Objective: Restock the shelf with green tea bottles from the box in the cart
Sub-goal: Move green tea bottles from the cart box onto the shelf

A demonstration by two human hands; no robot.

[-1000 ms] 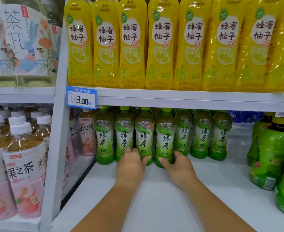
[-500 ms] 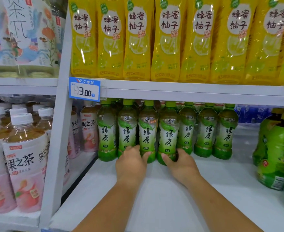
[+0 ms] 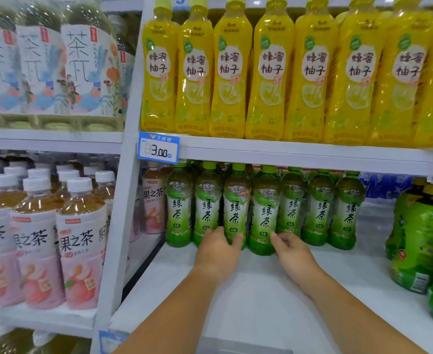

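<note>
The left hand (image 3: 218, 252) has its grip closed round the base of a green tea bottle (image 3: 236, 200), thumb on one side and fingers on the other. Just beside it, the right hand (image 3: 293, 254) grips the base of the neighbouring green tea bottle (image 3: 266, 205), thumb on its front and fingers curled at its right side. Both bottles stand upright on the white shelf (image 3: 248, 302), third and fourth from the left in a front row of green tea bottles (image 3: 320, 213) packed side by side, touching, with more behind them. Both bare forearms reach in over the shelf's bare front part. A blue price tag (image 3: 158, 148) hangs on the shelf edge above, under a row of yellow bottles (image 3: 269, 72). Pink-labelled bottles (image 3: 80, 238) fill the bay to the left; darker green bottles (image 3: 419, 238) stand well apart on the right.
</note>
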